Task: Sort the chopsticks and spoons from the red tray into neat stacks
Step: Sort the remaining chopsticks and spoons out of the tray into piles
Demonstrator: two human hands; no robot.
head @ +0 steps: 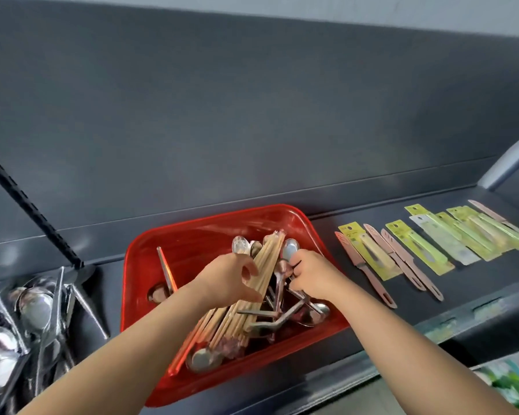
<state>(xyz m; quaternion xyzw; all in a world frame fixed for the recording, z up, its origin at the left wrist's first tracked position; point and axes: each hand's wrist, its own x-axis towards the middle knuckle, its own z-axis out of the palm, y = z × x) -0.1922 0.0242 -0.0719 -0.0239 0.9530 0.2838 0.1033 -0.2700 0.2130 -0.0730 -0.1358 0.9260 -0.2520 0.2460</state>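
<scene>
A red tray [210, 232] sits on a dark grey shelf, holding a mixed heap of wooden chopsticks and metal spoons. My left hand [231, 278] is closed around a bundle of wooden chopsticks [268, 259] that slants from the tray's front left up to its back. My right hand [312, 274] is just right of the bundle, its fingers pinched on the handles of metal spoons [291, 250] whose bowls stick up behind it. More spoons [309, 313] lie tangled under my right wrist. One spoon [204, 359] lies at the tray's front.
Wrapped metal spoons and ladles [33, 310] are piled on the shelf at left, beside a black slotted upright [30, 208]. Packaged knives and peelers [426, 244] lie in a row to the right. The shelf's front lip [462, 316] carries price-label holders.
</scene>
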